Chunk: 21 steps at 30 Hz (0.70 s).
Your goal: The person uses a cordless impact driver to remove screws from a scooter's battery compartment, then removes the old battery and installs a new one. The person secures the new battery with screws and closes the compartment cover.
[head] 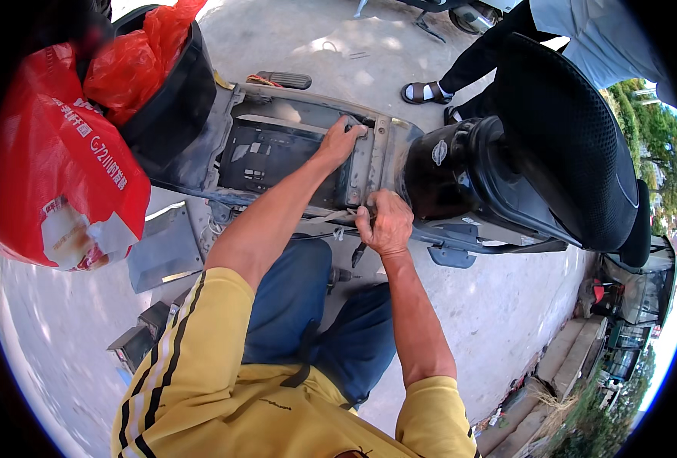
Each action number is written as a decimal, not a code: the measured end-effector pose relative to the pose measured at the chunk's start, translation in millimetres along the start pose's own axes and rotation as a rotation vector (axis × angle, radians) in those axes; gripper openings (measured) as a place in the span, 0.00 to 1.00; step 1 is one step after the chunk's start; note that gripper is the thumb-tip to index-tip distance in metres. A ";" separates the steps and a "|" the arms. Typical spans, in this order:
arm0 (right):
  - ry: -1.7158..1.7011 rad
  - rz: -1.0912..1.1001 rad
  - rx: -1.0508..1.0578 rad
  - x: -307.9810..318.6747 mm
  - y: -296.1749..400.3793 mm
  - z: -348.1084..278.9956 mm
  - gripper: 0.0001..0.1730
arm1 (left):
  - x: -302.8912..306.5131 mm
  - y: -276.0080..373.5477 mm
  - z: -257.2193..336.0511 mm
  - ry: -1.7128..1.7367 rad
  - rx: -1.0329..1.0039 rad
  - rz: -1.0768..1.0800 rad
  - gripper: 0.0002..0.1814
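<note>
Before me is the uncovered floor compartment (281, 157) of an electric scooter, with dusty edges and a dark slotted bottom. My left hand (338, 142) reaches across to its far right corner, thumb and fingers bent against the end piece; what lies under the fingertips is hidden. My right hand (388, 223) is curled at the near right corner. A pale flat strap (331, 217) runs along the near edge and ends between its thumb and fingers. Below that hand hangs a slender dark piece (359, 255), too unclear to name.
Red plastic bags (81, 172) and a black bin-like container (169, 97) crowd the left. The scooter's black seat (567, 143) rises at right. A person's sandalled foot (427, 93) stands beyond. A loose panel (166, 246), batteries (138, 338) and a power drill (341, 277) lie near me.
</note>
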State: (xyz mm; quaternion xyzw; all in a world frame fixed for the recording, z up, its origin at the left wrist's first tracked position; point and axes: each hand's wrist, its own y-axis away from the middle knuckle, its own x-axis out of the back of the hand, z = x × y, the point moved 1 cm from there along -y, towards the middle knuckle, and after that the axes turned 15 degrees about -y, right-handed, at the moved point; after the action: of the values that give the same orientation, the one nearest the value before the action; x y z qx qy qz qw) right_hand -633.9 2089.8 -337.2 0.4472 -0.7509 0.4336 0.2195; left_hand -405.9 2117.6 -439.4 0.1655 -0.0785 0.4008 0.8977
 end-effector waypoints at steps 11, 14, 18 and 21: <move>0.010 0.010 -0.019 0.0 1.8 1.6 0.13 | 61.8 80.0 31.3 -0.489 -0.182 -0.212 0.53; -0.001 0.002 -0.027 -0.3 3.0 -1.5 0.13 | 76.0 115.1 39.2 -0.734 -0.300 -0.254 0.63; 0.003 0.011 -0.009 -1.6 1.5 0.5 0.13 | 77.4 126.5 52.2 -0.956 -0.432 -0.226 0.54; 0.002 0.005 -0.008 -0.9 1.1 -1.1 0.13 | 68.6 118.6 52.0 -1.109 -0.527 -0.272 0.44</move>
State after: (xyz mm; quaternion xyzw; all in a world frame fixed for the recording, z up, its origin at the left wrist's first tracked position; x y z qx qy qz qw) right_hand -634.4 2091.4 -337.8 0.4440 -0.7535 0.4316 0.2210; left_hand -449.0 2220.5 -344.3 0.1305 -0.6068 0.1045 0.7771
